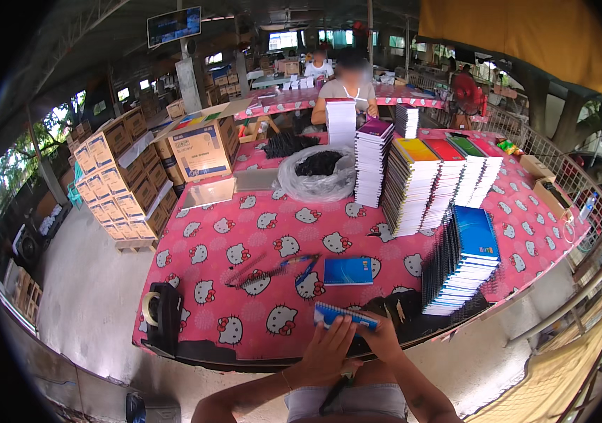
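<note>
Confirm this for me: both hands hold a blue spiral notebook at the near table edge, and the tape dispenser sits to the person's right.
Not quite. The head view shows both the left hand and the right hand on the blue spiral notebook at the near table edge, but the tape dispenser sits to the person's left, not right.

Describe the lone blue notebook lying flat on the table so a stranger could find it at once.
Start at the pink cartoon-cat tablecloth. The blue notebook lies near the front edge, just beyond both hands. Unlike the spiral notebook in the hands and the tall slanted stack to its right, it lies single, flat and untouched.
</note>
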Demonstrator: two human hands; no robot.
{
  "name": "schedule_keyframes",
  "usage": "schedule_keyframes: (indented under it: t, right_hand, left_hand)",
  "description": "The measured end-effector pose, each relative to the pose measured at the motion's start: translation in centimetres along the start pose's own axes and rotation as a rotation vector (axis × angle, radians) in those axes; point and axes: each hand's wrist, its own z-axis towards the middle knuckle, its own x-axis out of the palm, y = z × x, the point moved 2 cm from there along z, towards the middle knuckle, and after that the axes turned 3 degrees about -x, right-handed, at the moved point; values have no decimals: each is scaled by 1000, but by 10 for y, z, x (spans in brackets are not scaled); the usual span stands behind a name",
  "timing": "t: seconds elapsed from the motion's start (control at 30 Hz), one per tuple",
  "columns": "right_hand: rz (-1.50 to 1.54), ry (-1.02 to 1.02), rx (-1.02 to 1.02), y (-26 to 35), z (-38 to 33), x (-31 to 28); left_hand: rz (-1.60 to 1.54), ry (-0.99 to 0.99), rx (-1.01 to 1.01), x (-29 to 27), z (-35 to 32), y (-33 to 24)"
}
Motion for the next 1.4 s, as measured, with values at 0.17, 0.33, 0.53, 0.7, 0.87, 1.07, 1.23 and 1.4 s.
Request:
schedule_keyframes:
  t: [0.17, 0.33, 0.53, 0.7, 0.87, 1.07, 1.23, 1.4]
  right_hand:
    - [29, 70, -30, -18, 0, 6]
    - [37, 64, -35, -45, -3, -2]
    - [43, 151, 3, -66, -4, -5]
    - [-190, 185, 73, -32, 0, -7]
    - [-249, -4, -41, -25, -16, -15]
    - [-292, 2, 75, -16, -20, -11]
    - [-228, -35, 97, -25, -20, -9]
    - [-135, -23, -3, -29, -18, -4]
  left_hand:
    - [55, 45, -64, -19, 36, 16]
    - [-63, 58, -30, -1, 23, 3]
    - [-123, 28, 14, -3, 3, -10]
    - [-141, -4, 27, -12, 36, 20]
    - [-163, -50, 75, -14, 43, 19]
    - [-158, 70, 55, -13, 46, 20]
    - [-42, -55, 13, -16, 39, -2]
    - [-231, -5, 4, -14, 40, 19]
